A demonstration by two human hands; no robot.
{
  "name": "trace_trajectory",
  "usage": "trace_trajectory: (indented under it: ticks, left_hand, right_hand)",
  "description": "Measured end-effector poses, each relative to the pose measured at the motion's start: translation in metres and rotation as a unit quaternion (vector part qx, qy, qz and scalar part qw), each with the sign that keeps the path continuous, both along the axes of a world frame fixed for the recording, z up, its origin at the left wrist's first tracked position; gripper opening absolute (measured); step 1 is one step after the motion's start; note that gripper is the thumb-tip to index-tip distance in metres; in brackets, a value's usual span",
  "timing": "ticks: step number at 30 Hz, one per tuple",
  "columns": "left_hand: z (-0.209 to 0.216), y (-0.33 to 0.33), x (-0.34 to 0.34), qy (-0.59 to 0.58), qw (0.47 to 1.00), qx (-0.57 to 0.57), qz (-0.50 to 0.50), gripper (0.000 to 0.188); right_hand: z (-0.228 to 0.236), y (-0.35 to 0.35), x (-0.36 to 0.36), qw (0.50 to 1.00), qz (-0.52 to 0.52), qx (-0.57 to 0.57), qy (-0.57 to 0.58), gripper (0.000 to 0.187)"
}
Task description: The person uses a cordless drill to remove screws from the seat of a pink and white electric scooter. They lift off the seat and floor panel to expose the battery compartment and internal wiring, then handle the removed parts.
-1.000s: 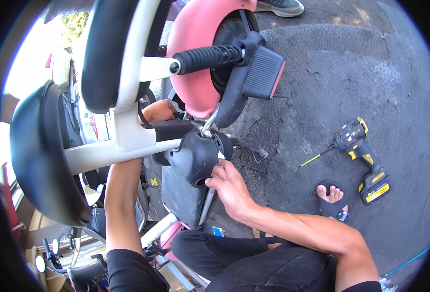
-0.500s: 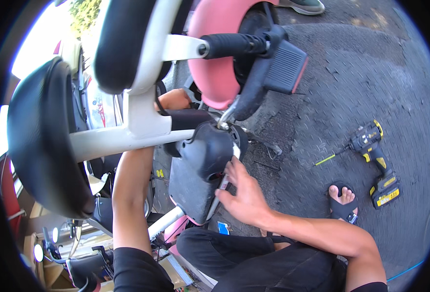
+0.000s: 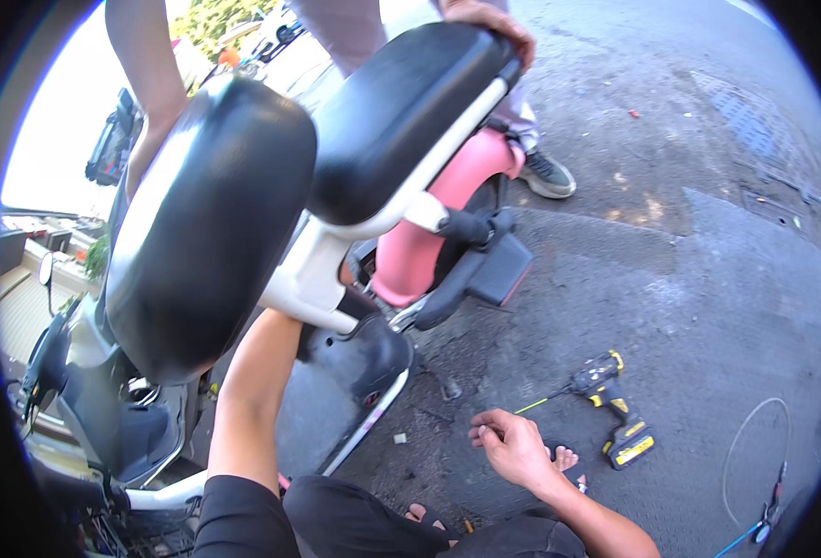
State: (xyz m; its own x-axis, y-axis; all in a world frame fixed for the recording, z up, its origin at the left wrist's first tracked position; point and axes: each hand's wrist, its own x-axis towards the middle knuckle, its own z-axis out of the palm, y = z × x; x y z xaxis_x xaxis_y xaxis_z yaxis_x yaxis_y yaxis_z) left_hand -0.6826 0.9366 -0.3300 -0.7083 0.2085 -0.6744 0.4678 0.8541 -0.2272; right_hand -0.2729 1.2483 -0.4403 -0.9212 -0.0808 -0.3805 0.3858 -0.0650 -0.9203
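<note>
A tilted electric scooter has a black front seat (image 3: 220, 223), a longer black rear seat (image 3: 410, 116), a white frame (image 3: 313, 270) and a pink rear fender (image 3: 410, 251). My left forearm reaches under the white frame; only a sliver of my left hand (image 3: 346, 272) shows behind it, its fingers hidden. Low over the ground, my right hand (image 3: 513, 448) is loosely curled with nothing visible in it. Just beyond it lies a black-and-yellow cordless drill (image 3: 613, 409) with a long green-tipped bit. A black plastic cover (image 3: 364, 358) sits below the frame, above the grey footboard (image 3: 313, 418).
Another person stands behind the scooter, one hand (image 3: 494, 23) on the rear seat and an arm (image 3: 150, 79) reaching down at the left. A hose with a gauge (image 3: 761, 532) lies at the lower right. A second scooter (image 3: 118, 381) stands at the left.
My right hand has left the footboard's edge and moved right, close to the drill. The view has shifted, bringing the other person's hand on the rear seat into sight. My left arm stays under the frame.
</note>
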Motion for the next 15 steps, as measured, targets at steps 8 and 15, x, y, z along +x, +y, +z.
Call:
trace_trajectory:
  ticks: [8, 15]
  left_hand:
    - [0.056, -0.028, -0.001, 0.025, 0.997, -0.006, 0.067, 0.05]
    - [0.117, -0.061, 0.001, 0.054, 0.988, -0.007, 0.141, 0.056]
  right_hand:
    - [0.037, 0.106, 0.027, 0.977, -0.192, 0.011, -0.089, 0.018]
    - [0.129, 0.185, -0.033, 0.98, -0.127, 0.073, -0.133, 0.018]
